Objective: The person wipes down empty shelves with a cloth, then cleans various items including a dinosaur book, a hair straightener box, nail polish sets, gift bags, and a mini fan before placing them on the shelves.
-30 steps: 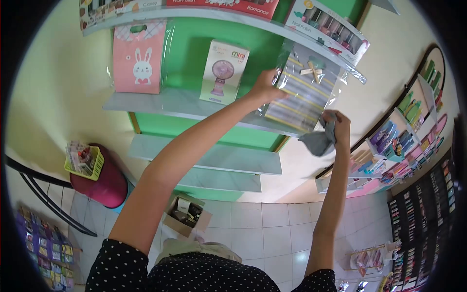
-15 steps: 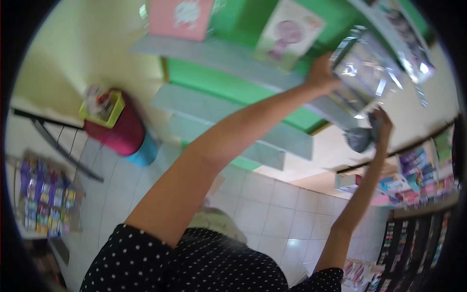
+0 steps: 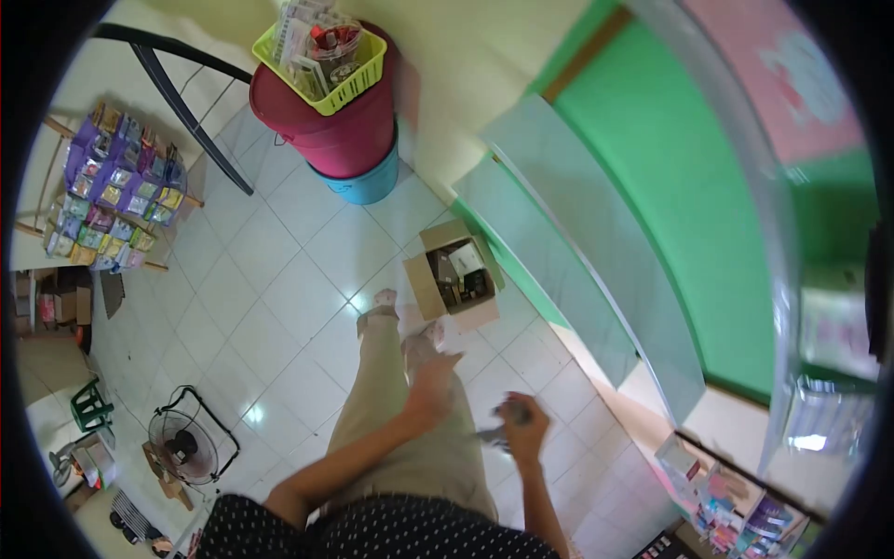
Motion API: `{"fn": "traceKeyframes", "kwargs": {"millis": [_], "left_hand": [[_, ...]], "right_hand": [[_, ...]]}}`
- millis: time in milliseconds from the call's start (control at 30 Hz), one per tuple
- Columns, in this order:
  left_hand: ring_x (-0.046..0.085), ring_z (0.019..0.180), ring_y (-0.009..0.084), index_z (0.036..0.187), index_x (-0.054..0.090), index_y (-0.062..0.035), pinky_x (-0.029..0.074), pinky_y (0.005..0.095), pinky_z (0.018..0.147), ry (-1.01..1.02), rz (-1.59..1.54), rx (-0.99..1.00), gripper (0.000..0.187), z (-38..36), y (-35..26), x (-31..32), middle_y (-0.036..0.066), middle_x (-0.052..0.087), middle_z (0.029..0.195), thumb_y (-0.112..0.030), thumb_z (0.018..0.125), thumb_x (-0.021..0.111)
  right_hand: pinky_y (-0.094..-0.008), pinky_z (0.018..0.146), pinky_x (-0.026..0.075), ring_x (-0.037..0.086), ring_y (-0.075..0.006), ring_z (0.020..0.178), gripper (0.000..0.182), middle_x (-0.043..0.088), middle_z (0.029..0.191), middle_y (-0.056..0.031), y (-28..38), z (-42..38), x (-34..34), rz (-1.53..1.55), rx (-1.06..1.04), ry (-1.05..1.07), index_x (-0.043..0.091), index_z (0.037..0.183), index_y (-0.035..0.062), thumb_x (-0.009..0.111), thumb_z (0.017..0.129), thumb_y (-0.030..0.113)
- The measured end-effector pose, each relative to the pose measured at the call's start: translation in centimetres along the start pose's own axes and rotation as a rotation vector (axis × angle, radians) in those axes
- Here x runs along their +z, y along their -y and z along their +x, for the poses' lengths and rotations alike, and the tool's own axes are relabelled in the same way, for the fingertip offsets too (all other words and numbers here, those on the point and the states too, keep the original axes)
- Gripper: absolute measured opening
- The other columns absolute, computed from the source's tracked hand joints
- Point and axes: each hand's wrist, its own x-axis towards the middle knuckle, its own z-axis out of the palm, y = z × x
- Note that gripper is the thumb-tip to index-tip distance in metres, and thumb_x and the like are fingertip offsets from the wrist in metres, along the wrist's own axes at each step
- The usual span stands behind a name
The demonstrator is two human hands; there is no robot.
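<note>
My right hand (image 3: 524,430) is closed around a bunched grey cloth (image 3: 494,436), part of which sticks out toward the left. It is held low in front of my trousers. My left hand (image 3: 433,391), slightly blurred, is over my thigh with its fingers stretched out and nothing visible in them. Beyond my feet, an open cardboard box (image 3: 454,272) with small dark and white packages inside stands on the tiled floor, next to the shelf unit. On the upper shelf at the right is a clear plastic-wrapped package (image 3: 824,415).
Grey shelves (image 3: 596,224) on a green backing line the right side. A yellow basket (image 3: 349,88) of goods sits on a red bin (image 3: 340,140), which rests on a blue bucket (image 3: 363,182). A floor fan (image 3: 183,445) and a packet rack (image 3: 116,191) stand at the left.
Both hands have come down from the upper shelf to in front of my legs. My left hand has left the clear package there. The view has turned left and down, showing the cardboard box.
</note>
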Motion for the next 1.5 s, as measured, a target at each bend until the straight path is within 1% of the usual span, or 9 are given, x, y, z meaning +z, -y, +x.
{"fn": "traceKeyframes", "kwargs": {"millis": [200,500,567,667,733,867,1100,1333,1500], "left_hand": [[0.041,0.099,0.033,0.112,0.038,-0.0025,0.029,0.0401,0.091,-0.006,0.045,-0.389,0.05,-2.6,11.9,0.7,0.019,0.044,0.104,-0.002,0.065,0.053],[0.05,0.093,0.0191,0.105,0.047,-0.0083,0.02,0.0515,0.093,0.098,0.165,-0.477,0.035,-3.5,19.6,2.6,0.007,0.053,0.093,-0.011,0.071,0.051],[0.051,0.091,0.0182,0.103,0.049,-0.0084,0.02,0.0507,0.094,0.097,0.175,-0.463,0.032,-3.0,20.1,2.6,0.006,0.054,0.092,-0.011,0.071,0.051],[0.051,0.092,0.0176,0.098,0.05,-0.007,0.014,0.0478,0.097,0.102,0.15,-0.458,0.029,-2.4,20.5,2.0,0.006,0.054,0.092,-0.007,0.069,0.053],[0.052,0.077,0.0186,0.108,0.042,-0.0037,0.043,0.0345,0.07,0.005,0.134,-0.291,0.041,-2.8,21.2,1.9,0.008,0.05,0.088,-0.003,0.069,0.055],[0.052,0.091,0.018,0.098,0.05,-0.007,0.014,0.048,0.097,0.111,0.137,-0.434,0.03,-0.8,20.3,0.6,0.006,0.055,0.092,-0.006,0.068,0.054],[0.048,0.096,0.0224,0.103,0.047,-0.0047,0.026,0.0402,0.094,0.002,-0.063,-0.543,0.036,-1.1,21.8,-0.4,0.009,0.052,0.101,-0.009,0.069,0.056],[0.04,0.105,0.0226,0.115,0.038,-0.0028,0.032,0.0324,0.088,0.073,-0.663,-0.348,0.055,7.0,9.7,-8.3,0.013,0.044,0.112,-0.016,0.068,0.064],[0.046,0.096,0.0168,0.114,0.038,-0.0014,0.037,0.0272,0.082,0.228,-0.854,-0.16,0.049,6.6,-0.4,-11.6,0.01,0.048,0.104,-0.025,0.076,0.058]], "right_hand": [[-0.0316,0.064,0.044,0.057,-0.0206,0.07,0.027,0.06,0.076,-0.0074,-10.7,14.2,13.9,-0.47,0.063,0.518,0.059,0.089,0.0131,0.062,0.063,0.021],[-0.0339,0.066,0.042,0.055,-0.0254,0.072,0.031,0.06,0.079,-0.014,-42.3,39.3,25.0,-0.175,0.284,0.109,0.058,0.089,-0.0011,0.047,0.078,0.026],[-0.0425,0.074,0.044,0.053,-0.0248,0.086,0.033,0.056,0.092,-0.0081,-46.7,43.6,25.4,0.371,0.913,0.14,0.051,0.095,0.006,0.066,0.066,0.012],[-0.0396,0.076,0.043,0.053,-0.0204,0.089,0.03,0.056,0.093,-0.0068,-32.2,41.1,27.0,0.947,1.041,-0.045,0.052,0.098,0.0127,0.062,0.07,0.012],[-0.0385,0.075,0.043,0.052,-0.0197,0.089,0.029,0.056,0.093,-0.0061,-33.2,41.9,28.3,0.945,0.903,-0.101,0.052,0.099,0.0122,0.061,0.071,0.013],[-0.0294,0.061,0.043,0.053,-0.0169,0.076,0.034,0.054,0.093,-0.0072,-38.9,42.7,29.4,0.759,0.361,-0.084,0.051,0.1,0.008,0.064,0.069,0.007],[-0.0309,0.079,0.041,0.051,-0.0205,0.088,0.036,0.05,0.105,-0.0119,-31.9,33.1,24.2,0.714,0.51,0.066,0.043,0.111,0.0011,0.048,0.081,0.021],[-0.0278,0.073,0.044,0.055,-0.015,0.082,0.049,0.057,0.094,-0.0073,1.7,15.6,11.3,0.192,0.483,0.806,0.049,0.105,-0.0006,0.07,0.063,0.013],[-0.0298,0.084,0.039,0.05,-0.021,0.095,0.06,0.047,0.111,-0.014,11.6,8.2,2.6,0.59,0.355,0.687,0.033,0.119,0.0011,0.062,0.069,0.017]]}}
